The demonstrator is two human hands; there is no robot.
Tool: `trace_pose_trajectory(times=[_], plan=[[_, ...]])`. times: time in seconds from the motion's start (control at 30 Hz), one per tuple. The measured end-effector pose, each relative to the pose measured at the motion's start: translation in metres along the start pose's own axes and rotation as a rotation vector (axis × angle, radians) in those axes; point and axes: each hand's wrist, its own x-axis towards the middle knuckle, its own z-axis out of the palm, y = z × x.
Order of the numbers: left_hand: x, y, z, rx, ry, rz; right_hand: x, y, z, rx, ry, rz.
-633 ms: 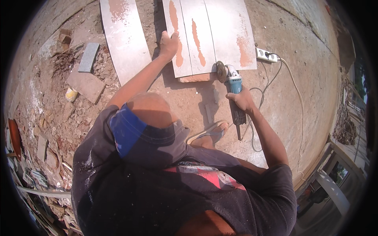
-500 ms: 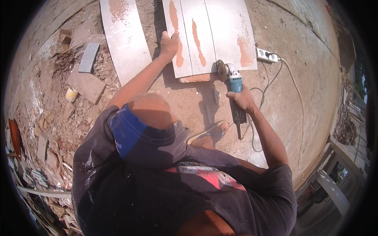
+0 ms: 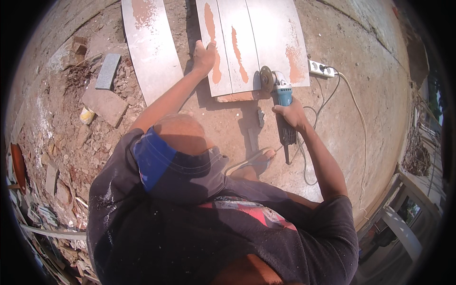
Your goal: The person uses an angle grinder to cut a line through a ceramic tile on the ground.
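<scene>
My right hand point(image 3: 292, 114) is wrapped round the body of a teal and black angle grinder point(image 3: 285, 97). The grinder's round disc point(image 3: 267, 79) stands at the near edge of a white panel point(image 3: 278, 33), close to the right one of two dark lines running along it; whether it touches the panel I cannot tell. Patches of orange-brown show through the panel's white face. On the panel's left edge my left hand point(image 3: 204, 57) is closed, thumb on top and some fingers hidden. An orange-brown block point(image 3: 237, 97) lies under the near edge.
To the left lies a separate white strip point(image 3: 154, 52). Beyond it are a grey stone piece point(image 3: 108, 71), a flat slab point(image 3: 103, 102) and rubble. A white power strip point(image 3: 321, 69) sits right of the panel, with cables trailing over the ground. My foot point(image 3: 267, 155) is near the grinder.
The grinder has shifted slightly away from me and tilted, so more of its disc's face shows. My left hand has stayed nearly in place on the panel's edge.
</scene>
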Motion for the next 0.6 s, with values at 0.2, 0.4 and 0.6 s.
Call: trace_pose_trajectory(times=[0.2, 0.4, 0.6], plan=[[0.003, -0.007, 0.001, -0.015, 0.011, 0.019, 0.003, -0.005, 0.002, 0.012, 0.029, -0.032], [0.003, -0.007, 0.001, 0.034, 0.024, 0.026, 0.006, -0.008, 0.002, 0.007, 0.036, -0.037], [0.001, -0.003, -0.001, 0.003, 0.006, 0.006, 0.000, -0.007, 0.000, 0.018, 0.010, -0.023]])
